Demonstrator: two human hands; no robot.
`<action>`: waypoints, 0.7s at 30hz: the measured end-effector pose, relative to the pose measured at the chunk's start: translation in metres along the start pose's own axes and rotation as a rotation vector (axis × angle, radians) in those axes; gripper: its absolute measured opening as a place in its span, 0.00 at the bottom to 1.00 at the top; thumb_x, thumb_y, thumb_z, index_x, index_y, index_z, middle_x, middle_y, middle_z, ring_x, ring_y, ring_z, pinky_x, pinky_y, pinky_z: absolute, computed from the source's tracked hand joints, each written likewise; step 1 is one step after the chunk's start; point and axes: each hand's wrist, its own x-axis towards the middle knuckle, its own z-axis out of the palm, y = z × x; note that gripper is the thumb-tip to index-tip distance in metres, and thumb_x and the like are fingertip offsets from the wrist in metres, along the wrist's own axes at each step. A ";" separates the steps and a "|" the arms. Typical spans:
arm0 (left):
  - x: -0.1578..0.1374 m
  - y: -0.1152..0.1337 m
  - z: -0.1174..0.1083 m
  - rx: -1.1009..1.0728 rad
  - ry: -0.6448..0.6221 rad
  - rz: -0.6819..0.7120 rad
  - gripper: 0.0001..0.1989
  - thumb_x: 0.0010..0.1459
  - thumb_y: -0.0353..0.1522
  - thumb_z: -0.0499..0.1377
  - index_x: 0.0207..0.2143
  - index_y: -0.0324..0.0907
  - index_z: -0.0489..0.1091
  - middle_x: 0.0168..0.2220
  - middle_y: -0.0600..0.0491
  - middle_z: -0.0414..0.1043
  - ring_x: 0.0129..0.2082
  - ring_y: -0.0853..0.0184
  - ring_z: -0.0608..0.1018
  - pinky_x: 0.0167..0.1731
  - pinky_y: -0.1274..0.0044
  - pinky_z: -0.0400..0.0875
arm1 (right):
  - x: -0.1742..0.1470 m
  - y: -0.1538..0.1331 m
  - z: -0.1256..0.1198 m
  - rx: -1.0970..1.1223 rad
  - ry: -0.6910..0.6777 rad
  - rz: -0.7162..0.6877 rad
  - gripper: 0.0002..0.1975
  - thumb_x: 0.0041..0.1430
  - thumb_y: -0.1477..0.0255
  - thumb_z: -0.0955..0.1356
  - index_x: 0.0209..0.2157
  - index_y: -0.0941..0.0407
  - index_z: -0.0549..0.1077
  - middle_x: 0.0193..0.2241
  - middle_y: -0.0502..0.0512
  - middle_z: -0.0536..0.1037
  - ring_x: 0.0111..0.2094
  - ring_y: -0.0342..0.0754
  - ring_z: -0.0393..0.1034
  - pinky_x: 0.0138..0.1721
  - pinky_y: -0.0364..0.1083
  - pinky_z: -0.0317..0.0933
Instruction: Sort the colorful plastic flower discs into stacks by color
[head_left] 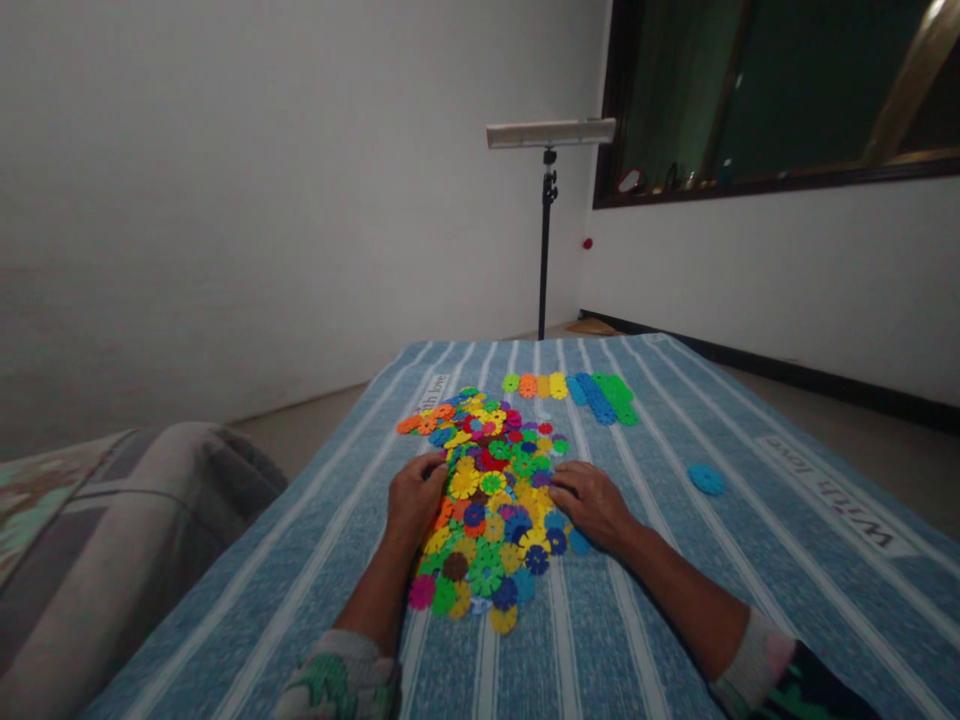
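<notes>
A heap of colourful notched plastic discs (487, 500), shaped like flowers or snowflakes, lies spread on a blue striped cloth (315, 560). At the heap's left edge rests my left hand (415, 497), fingers bent loosely and touching the discs; its fingertips are partly hidden. On the opposite side, my right hand (595, 503) reaches in with its fingers a little apart, against the discs. I see no disc clearly gripped in either hand. Beyond the heap, a row of discs (558, 386) is laid out by colour: light green, orange, yellow, blue and green.
A lone blue disc (706, 479) lies right of my right hand. Behind the table stands a lamp on a black pole (545, 250). A grey cloth-covered seat or bundle (172, 540) is at the left. White walls and a dark window (787, 90) close off the room.
</notes>
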 end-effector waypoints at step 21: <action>-0.003 -0.004 0.001 -0.017 0.008 0.035 0.11 0.49 0.38 0.56 0.30 0.45 0.77 0.38 0.52 0.81 0.41 0.59 0.79 0.48 0.69 0.71 | 0.027 0.019 -0.004 0.052 0.206 0.138 0.11 0.60 0.73 0.65 0.30 0.56 0.80 0.34 0.56 0.80 0.39 0.49 0.73 0.43 0.45 0.62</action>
